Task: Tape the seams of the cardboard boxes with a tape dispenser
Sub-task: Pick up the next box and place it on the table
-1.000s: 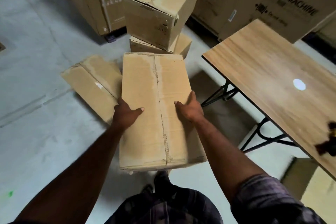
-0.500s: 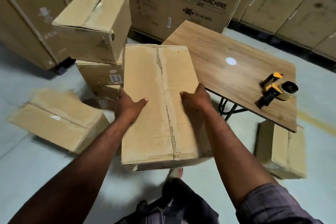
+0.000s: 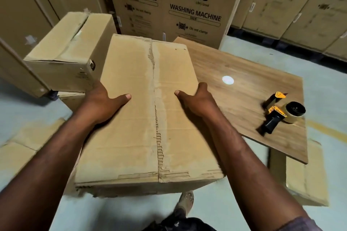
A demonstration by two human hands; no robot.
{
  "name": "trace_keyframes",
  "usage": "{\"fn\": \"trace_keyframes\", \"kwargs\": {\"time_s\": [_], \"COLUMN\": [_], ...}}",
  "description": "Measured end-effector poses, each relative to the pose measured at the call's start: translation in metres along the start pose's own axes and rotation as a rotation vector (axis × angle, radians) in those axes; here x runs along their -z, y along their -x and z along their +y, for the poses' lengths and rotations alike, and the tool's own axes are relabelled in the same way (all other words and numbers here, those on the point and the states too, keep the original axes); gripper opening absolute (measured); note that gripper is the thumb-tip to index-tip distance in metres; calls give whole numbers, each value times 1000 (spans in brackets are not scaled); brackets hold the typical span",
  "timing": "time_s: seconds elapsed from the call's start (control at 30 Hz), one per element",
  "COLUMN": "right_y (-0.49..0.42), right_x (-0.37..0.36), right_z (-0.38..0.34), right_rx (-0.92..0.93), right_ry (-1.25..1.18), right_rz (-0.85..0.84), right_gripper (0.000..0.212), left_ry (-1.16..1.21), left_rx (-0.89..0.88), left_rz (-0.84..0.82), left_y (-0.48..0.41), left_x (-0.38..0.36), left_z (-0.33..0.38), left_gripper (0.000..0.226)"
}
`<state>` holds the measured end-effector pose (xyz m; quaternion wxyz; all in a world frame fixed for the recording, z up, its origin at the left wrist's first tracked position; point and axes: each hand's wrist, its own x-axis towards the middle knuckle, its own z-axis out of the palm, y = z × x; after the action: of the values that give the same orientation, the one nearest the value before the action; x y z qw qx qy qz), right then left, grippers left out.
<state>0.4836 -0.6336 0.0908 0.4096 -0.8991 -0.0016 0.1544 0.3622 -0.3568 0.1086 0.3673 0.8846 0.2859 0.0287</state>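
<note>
I hold a long cardboard box (image 3: 131, 114) in the air in front of me, its top seam running lengthwise with torn, untaped edges. My left hand (image 3: 102, 102) grips its left side and my right hand (image 3: 195, 102) grips its right side, thumbs lying on the top. A black and yellow tape dispenser (image 3: 277, 114) with a tape roll lies on the wooden table (image 3: 234, 65) to the right, apart from both hands.
Stacked cardboard boxes (image 3: 69, 50) stand at the left, another box (image 3: 308, 176) sits on the floor under the table's near corner, and flattened cardboard (image 3: 24, 148) lies at the lower left. Large washing machine cartons (image 3: 180, 3) line the back.
The box has been lifted higher and carried right toward the table as I turned. The tape dispenser has come fully into view. Both hands keep their grip.
</note>
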Motion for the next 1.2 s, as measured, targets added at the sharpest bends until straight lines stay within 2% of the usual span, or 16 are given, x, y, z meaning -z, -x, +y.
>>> {"fn": "trace_keyframes", "kwargs": {"time_s": [0.13,0.27,0.4,0.57,0.7,0.93,1.2], "right_y": [-43,-80,-113,-156,-197,-258,-300], "right_x": [39,81,120,157,178,210,213], "right_z": [-3,7,22,47,67,81,106], "right_rx": [15,-16,-40,-102,-154,-252,-317], "right_ry": [-14,-40,-48,-62,-72,-98,-109], "right_rz": [56,111,184,263,324,443,494], "right_gripper": [89,88,87,86,88,88,84], "left_ry": [71,133,144,114,117,113,86], "left_rx": [-26,-41,-87,-73,-104,-178,-240], "left_rz": [24,22,-21,-56,-148,-287,-372], "left_y": [-35,-63,-116,-136,-185,-257,-316], "left_x": [-23,-58,-101,-149,-192,-243,-293], "left_z": [46,100,123,186,218,277,305], "left_gripper": [136,103,121,96,110,117,102]}}
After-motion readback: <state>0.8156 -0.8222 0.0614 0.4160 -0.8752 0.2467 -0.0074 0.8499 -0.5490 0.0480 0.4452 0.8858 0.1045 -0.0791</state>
